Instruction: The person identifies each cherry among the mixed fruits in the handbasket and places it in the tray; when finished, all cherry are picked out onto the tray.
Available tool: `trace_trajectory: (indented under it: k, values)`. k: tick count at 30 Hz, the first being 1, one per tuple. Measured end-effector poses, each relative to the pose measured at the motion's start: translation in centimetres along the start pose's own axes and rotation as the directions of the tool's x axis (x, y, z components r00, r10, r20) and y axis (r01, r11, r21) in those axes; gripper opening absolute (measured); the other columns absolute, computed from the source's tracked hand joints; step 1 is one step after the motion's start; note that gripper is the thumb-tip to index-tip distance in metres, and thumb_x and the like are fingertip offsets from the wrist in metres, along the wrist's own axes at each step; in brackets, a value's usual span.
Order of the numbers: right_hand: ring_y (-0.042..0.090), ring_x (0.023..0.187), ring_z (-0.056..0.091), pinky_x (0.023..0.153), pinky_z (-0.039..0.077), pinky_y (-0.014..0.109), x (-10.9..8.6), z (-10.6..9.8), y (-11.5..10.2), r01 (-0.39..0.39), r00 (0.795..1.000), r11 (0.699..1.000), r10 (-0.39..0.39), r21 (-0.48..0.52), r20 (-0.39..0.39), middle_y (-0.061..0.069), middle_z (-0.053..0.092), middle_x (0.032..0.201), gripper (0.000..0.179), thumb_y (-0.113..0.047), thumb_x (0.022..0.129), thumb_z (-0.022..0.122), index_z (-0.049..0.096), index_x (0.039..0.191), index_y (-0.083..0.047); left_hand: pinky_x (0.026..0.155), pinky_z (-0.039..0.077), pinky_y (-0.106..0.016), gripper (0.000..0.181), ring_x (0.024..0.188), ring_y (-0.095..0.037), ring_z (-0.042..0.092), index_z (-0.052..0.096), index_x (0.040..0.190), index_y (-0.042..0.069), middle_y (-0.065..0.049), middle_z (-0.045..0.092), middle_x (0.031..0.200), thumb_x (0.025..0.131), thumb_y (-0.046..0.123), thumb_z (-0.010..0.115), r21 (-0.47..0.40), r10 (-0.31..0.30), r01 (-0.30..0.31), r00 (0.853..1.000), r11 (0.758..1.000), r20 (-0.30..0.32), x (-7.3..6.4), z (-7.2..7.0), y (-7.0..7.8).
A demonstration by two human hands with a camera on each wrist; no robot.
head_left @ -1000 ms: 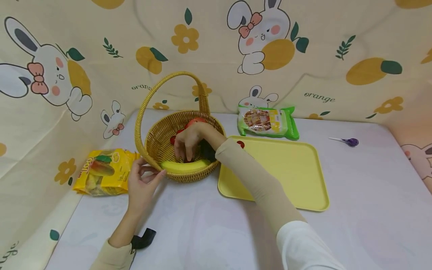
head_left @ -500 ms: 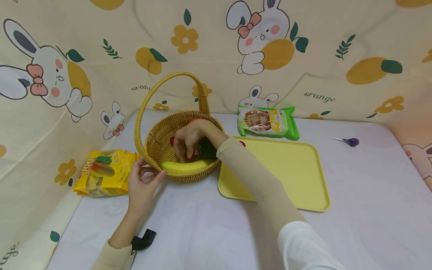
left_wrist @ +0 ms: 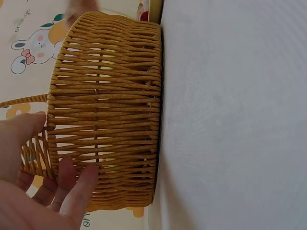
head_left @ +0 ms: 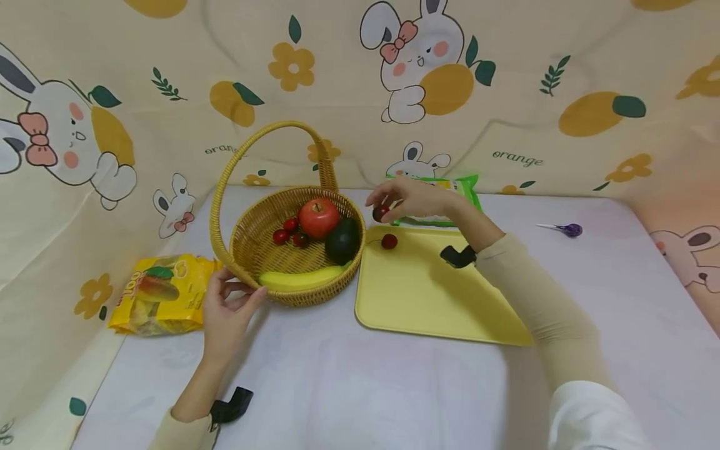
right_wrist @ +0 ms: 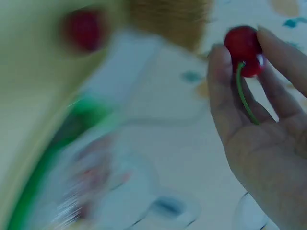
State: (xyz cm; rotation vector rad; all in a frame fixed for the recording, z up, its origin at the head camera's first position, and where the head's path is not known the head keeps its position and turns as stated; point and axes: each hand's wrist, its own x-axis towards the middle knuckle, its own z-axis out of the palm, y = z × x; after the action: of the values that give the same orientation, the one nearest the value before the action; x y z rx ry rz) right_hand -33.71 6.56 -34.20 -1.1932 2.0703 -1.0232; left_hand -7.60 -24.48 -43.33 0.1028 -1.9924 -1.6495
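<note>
My right hand (head_left: 413,195) pinches a dark red cherry (right_wrist: 243,47) between thumb and fingertips, its green stem hanging toward the palm. In the head view this hand is over the far left corner of the yellow tray (head_left: 427,294), where another cherry (head_left: 389,241) lies. My left hand (head_left: 227,312) holds the wicker basket (head_left: 306,299) at the foot of its handle, thumb and fingers on either side of the rim. Inside the basket are a red apple (head_left: 319,219), a dark avocado (head_left: 342,241), a banana (head_left: 300,278) and three cherries (head_left: 280,236).
A yellow bag with a mango picture (head_left: 160,294) lies left of the basket. Behind the tray is a green and white packet (head_left: 467,187), partly hidden by the right hand. A purple lollipop (head_left: 572,230) lies at the far right. Printed cloth rises behind the table.
My right hand has come up out of the basket with a cherry and moved right, over the tray's far left corner. The left hand keeps its hold on the basket.
</note>
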Motion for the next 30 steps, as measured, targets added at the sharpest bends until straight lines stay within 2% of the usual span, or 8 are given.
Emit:
trace_trajectory:
  k: [2,4,9,14,21,25,30]
  values:
    - [0.028,0.107,0.063,0.091,0.055,0.036,-1.6,-0.2,1.9,-0.036,0.999,0.999,0.035,-0.018,-0.041,0.015,0.063,0.119,0.035,-0.001,0.089,0.072,0.064,0.123,0.003,0.073,0.059,-0.019,0.056,0.092,-0.017,0.061,0.048,0.131,-0.008,-0.017,0.053,0.114,0.082,-0.014,0.074,0.015,-0.012,0.012,1.000,1.000,-0.006,-0.1,-0.1,0.2]
    - [0.030,0.106,0.063,0.091,0.055,0.036,-2.8,-0.2,3.5,-0.058,0.997,0.998,0.056,-0.039,-0.050,0.017,0.064,0.117,0.035,0.000,0.088,0.073,0.064,0.122,0.005,0.073,0.059,-0.019,0.055,0.092,-0.017,0.061,0.048,0.131,-0.006,-0.018,0.053,0.114,0.082,-0.012,0.074,0.033,-0.017,0.017,1.000,0.999,-0.011,-0.2,-0.2,0.4]
    - [0.034,0.103,0.065,0.087,0.056,0.034,-4.4,0.3,5.4,-0.093,0.995,0.995,0.092,-0.048,-0.029,0.019,0.067,0.111,0.032,0.003,0.086,0.074,0.064,0.116,0.010,0.075,0.058,-0.017,0.055,0.094,-0.016,0.061,0.049,0.132,-0.004,-0.017,0.053,0.115,0.083,-0.011,0.074,0.056,-0.004,0.005,1.000,0.998,-0.012,-0.2,-0.3,0.3]
    - [0.037,0.101,0.066,0.087,0.057,0.037,-4.7,1.0,6.4,-0.058,0.998,0.997,0.058,-0.052,-0.013,0.023,0.068,0.110,0.030,0.007,0.084,0.073,0.064,0.113,0.012,0.073,0.058,-0.017,0.055,0.093,-0.016,0.061,0.049,0.130,-0.008,-0.016,0.053,0.114,0.081,-0.013,0.074,0.056,0.019,-0.019,1.000,0.998,-0.009,-0.2,0.0,0.2]
    - [0.033,0.095,0.066,0.084,0.057,0.036,-4.8,1.7,7.1,-0.065,0.997,0.996,0.063,-0.061,-0.041,0.020,0.070,0.103,0.027,0.007,0.083,0.074,0.066,0.109,0.011,0.075,0.058,-0.018,0.055,0.092,-0.015,0.061,0.046,0.130,-0.011,-0.004,0.054,0.111,0.082,-0.014,0.073,0.090,0.001,0.000,1.000,0.996,-0.011,-0.1,0.2,0.2]
    - [0.030,0.095,0.066,0.084,0.057,0.032,-5.0,2.0,7.2,-0.095,0.994,0.993,0.091,-0.067,-0.062,0.017,0.071,0.102,0.024,0.005,0.084,0.075,0.069,0.106,0.008,0.074,0.058,-0.018,0.056,0.092,-0.016,0.061,0.046,0.130,-0.012,-0.009,0.054,0.112,0.081,-0.016,0.073,0.099,0.015,-0.014,1.000,0.995,-0.009,-0.1,0.1,0.2]
    - [0.029,0.096,0.065,0.083,0.056,0.029,-5.0,2.2,7.2,-0.090,0.994,0.993,0.084,-0.080,-0.069,0.016,0.071,0.102,0.024,0.004,0.083,0.076,0.069,0.106,0.007,0.074,0.058,-0.018,0.055,0.091,-0.014,0.061,0.046,0.130,-0.013,-0.013,0.054,0.113,0.082,-0.014,0.073,0.084,0.031,-0.030,1.000,0.996,-0.004,-0.1,0.1,0.4]
